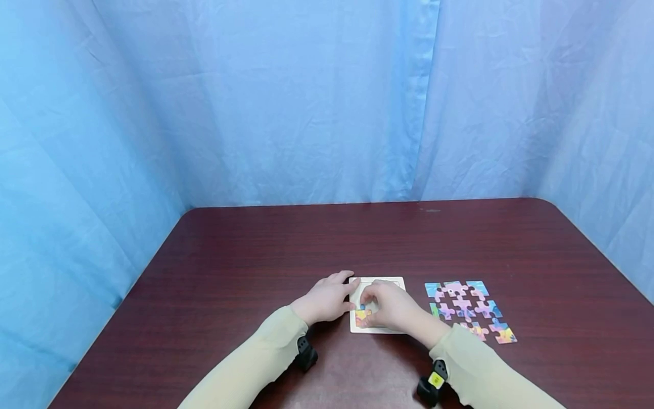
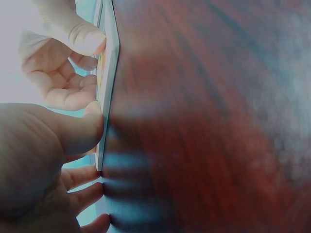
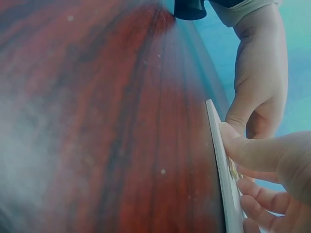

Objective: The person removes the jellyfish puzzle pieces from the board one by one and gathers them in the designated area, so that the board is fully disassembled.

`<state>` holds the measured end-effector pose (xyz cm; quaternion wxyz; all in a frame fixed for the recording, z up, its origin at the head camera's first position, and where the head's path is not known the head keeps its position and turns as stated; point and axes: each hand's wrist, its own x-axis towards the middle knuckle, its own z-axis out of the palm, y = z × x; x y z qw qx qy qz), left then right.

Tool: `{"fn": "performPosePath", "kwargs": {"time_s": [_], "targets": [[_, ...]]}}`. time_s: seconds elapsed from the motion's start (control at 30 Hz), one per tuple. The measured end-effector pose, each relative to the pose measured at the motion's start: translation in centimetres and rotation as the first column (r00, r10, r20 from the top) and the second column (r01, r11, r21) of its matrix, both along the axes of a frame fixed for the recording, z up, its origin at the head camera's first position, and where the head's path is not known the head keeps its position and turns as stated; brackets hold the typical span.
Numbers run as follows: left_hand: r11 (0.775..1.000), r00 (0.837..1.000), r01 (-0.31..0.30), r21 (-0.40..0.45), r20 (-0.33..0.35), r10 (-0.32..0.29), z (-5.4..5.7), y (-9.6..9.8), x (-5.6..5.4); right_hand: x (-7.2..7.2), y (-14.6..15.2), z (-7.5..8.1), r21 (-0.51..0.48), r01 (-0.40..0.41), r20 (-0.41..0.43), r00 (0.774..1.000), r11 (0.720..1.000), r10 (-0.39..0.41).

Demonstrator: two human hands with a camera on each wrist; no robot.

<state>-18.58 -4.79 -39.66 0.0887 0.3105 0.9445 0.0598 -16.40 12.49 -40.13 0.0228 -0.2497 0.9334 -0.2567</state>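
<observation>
A small pale puzzle tray (image 1: 393, 329) lies on the table with a yellow, orange and blue puzzle piece (image 1: 361, 314) in its near left corner. My right hand (image 1: 388, 307) reaches over the tray, thumb and fingertips on opposite sides of that piece, gripping it low at the tray's surface. At the tray's left side is my left hand (image 1: 327, 298), its thumb against the rim and its extended fingers on the tray edge and table. In the left wrist view, the tray (image 2: 111, 63) appears edge-on, with both thumbs close to its rim.
Right of the tray, several loose jigsaw pieces (image 1: 464, 307) lie in loose rows, picture side up, in pink, blue and yellow. The dark reddish wooden table (image 1: 255, 250) has blue curtains (image 1: 306, 113) behind it and at its sides. Each wrist carries a black camera.
</observation>
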Motion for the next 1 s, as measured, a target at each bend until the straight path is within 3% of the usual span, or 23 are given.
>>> {"fn": "performPosePath", "kwargs": {"time_s": [0.37, 0.6, 1.0], "targets": [[1.000, 1.000, -0.009, -0.005, 0.014, 0.009, 0.0, 0.0, -0.1, 0.1, -0.1, -0.1, -0.024, 0.006, -0.019, 1.000, 1.000, -0.006], [1.000, 1.000, 0.000, 0.000, -0.002, 0.000, 0.1, 0.0, 0.0, 0.8, -0.3, 0.1, -0.139, 0.001, 0.012, 1.000, 0.990, 0.001], [1.000, 1.000, 0.000, 0.011, -0.013, 0.000, 0.2, 0.1, 0.0, 1.1, 0.2, 0.2, -0.250, -0.047, 0.032, 0.998, 0.967, 0.057]]}}
